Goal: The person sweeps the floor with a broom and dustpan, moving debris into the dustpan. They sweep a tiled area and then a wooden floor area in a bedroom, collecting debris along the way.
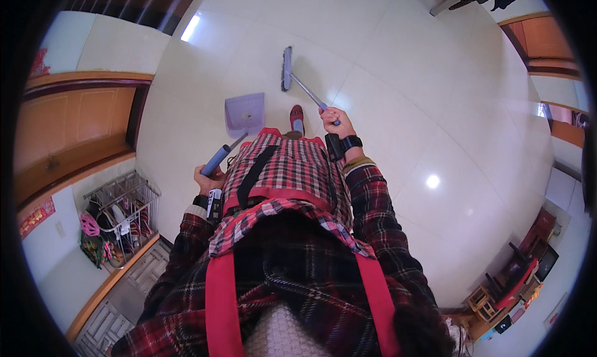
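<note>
My right hand (pixel 339 122) grips the blue end of the handle of a push-style broom (pixel 287 68), whose dark bristles rest on the tiled floor ahead of me. My left hand (pixel 210 179) is closed around the blue grip of a long-handled dustpan (pixel 245 110). The lilac pan lies on the floor to the left of the broom head, its wide side facing away from me. A small dark bit of debris (pixel 247 116) shows in the pan. Between pan and broom handle, one red shoe (pixel 296 116) of mine pokes out past the checked apron (pixel 284 170).
Pale glossy tiles (pixel 396 100) stretch ahead and to the right. A wooden door (pixel 79 128) and a metal shoe rack (pixel 126 207) line the left wall. Metal furniture legs (pixel 450 1) stand at the top right. Lower right, a small wooden stool (pixel 482 303) sits beside cluttered furniture.
</note>
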Available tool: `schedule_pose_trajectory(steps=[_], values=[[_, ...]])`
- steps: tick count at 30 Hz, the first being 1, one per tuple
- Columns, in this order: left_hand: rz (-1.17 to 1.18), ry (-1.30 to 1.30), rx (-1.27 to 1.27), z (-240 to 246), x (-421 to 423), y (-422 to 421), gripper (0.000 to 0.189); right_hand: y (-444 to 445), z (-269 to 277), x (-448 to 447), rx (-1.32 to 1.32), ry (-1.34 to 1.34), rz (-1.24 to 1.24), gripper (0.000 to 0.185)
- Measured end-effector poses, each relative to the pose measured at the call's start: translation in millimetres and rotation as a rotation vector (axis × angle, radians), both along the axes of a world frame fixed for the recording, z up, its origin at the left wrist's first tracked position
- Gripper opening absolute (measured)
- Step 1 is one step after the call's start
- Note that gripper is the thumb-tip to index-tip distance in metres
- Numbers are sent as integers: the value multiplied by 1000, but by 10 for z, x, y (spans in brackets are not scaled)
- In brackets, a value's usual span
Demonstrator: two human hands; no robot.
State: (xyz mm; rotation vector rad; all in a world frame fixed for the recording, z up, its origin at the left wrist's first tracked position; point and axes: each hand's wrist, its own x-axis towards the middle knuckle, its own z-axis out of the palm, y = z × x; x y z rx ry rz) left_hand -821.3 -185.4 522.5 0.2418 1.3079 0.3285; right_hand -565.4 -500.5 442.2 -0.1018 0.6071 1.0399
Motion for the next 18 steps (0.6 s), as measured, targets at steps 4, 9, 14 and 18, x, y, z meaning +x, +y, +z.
schedule_pose_trajectory(steps=[4,9,14,18], values=[[-61,49,10,94,113,55,19,-625,-100,-95,-54,-303,-149,30],[-86,13,17,57,307,141,18,-1843,131,-970,398,470,-599,28],[-140,58,-16,31,426,172,17,-2528,353,-2024,284,450,-826,30],[-163,-6,-9,21,468,172,17,-2691,467,-2257,157,460,-904,27]])
